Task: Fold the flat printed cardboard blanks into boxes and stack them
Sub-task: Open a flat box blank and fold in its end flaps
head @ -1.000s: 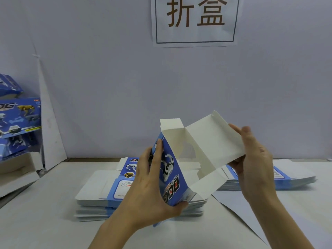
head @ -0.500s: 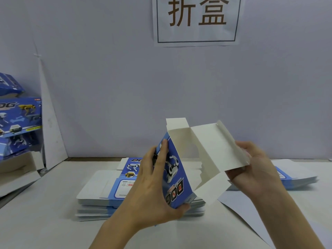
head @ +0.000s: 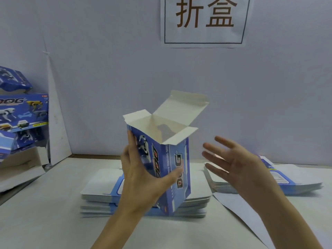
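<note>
Blue printed box (head: 179, 159) is clamped upright by the left hand (head: 140, 177), likely so its top flaps (head: 181, 108) can be closed. Right of it, the right hand (head: 239, 168) is spread, empty.

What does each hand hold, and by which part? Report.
The left hand grips the open-topped box by its printed sides, thumb on one face, fingers on the next. The right hand holds nothing.
</note>
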